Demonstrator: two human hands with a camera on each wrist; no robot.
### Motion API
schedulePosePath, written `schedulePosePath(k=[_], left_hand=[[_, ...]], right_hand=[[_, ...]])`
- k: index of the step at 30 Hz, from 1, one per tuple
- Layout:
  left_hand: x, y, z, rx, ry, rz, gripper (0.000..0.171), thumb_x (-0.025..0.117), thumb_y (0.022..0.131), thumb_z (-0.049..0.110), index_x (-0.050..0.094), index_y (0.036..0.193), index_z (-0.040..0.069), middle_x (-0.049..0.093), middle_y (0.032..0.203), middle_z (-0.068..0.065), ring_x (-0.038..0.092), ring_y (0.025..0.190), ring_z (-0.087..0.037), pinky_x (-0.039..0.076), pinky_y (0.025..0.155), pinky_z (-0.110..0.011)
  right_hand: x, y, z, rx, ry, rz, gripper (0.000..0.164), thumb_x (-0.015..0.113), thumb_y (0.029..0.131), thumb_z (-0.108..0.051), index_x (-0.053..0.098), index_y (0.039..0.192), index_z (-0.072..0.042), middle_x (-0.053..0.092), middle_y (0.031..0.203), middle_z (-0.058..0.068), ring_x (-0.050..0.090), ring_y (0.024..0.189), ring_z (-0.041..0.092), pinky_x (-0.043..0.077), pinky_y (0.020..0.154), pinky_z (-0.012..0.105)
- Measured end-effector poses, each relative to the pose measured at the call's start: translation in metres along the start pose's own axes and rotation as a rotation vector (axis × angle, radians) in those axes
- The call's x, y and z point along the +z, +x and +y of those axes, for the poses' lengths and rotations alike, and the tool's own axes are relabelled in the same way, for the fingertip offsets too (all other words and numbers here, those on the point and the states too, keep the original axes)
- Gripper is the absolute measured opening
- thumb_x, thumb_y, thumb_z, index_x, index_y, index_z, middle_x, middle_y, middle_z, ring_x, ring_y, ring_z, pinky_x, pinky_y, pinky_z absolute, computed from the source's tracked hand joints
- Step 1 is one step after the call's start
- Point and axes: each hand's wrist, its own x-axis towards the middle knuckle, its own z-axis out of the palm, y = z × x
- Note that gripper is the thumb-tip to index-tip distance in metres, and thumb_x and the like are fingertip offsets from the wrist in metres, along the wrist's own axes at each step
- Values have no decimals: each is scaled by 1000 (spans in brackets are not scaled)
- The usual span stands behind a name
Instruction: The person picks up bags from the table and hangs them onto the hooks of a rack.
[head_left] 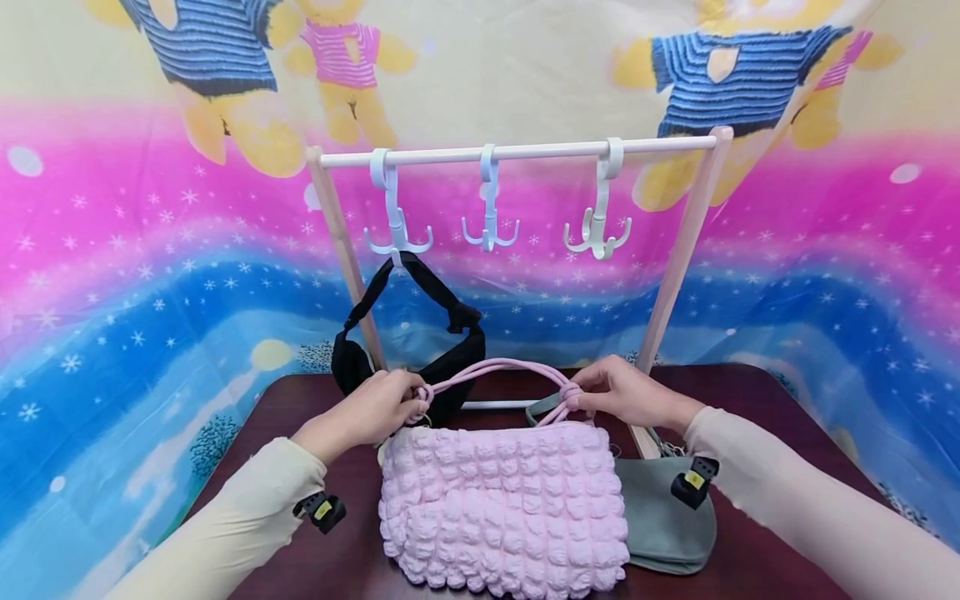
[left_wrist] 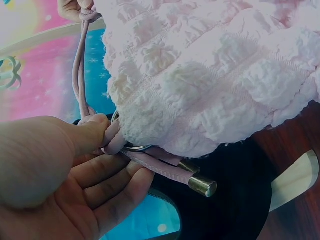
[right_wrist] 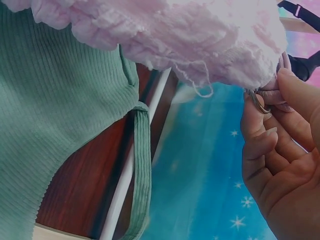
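A pink puffy quilted handbag (head_left: 502, 508) hangs upright between the two hands, its double cord handle (head_left: 495, 364) arching over the top. My left hand (head_left: 378, 404) pinches the knot at the handle's left end; in the left wrist view the thumb and index finger grip the pink cord beside a metal ring, and cord ends with metal caps (left_wrist: 202, 186) stick out below. My right hand (head_left: 626, 392) pinches the knot at the right end, next to another metal ring (right_wrist: 260, 103). Behind the bag's right side lies a green ribbed bag (head_left: 667, 512) with a strap (right_wrist: 142, 170).
A wooden rack (head_left: 517, 152) stands on the dark red table (head_left: 300, 408). Three multi-prong hooks hang from its bar: left (head_left: 397, 233), middle (head_left: 490, 208) and right (head_left: 597, 225). A black bag (head_left: 450, 350) hangs by its strap from the left one. A printed cloth backdrop (head_left: 150, 250) surrounds the table.
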Motion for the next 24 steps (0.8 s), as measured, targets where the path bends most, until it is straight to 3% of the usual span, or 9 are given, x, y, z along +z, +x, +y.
schedulePosePath(k=[12, 19, 24], left_hand=[[-9, -3, 2, -5, -18, 5, 8, 60, 102, 17, 66, 98, 13, 59, 72, 2, 50, 58, -10, 42, 58, -26], [-14, -5, 3, 20, -3, 31, 9, 61, 102, 18, 65, 95, 14, 56, 69, 3, 48, 57, -9, 41, 59, -26], [-18, -6, 4, 24, -1, 33, 9, 60, 102, 18, 64, 95, 14, 55, 69, 3, 48, 58, -10, 41, 60, -27]], right_hand=[[-5, 2, -6, -18, 1, 6, 20, 63, 100, -13, 74, 112, -2, 73, 106, 16, 69, 72, 14, 59, 68, 30], [-8, 1, -14, -15, -39, 4, 20, 62, 101, -19, 74, 114, -9, 77, 103, 8, 69, 74, 12, 59, 71, 32], [-11, 1, -19, -20, -40, 8, 21, 62, 101, -19, 74, 114, -8, 77, 99, 12, 68, 70, 15, 59, 72, 31]])
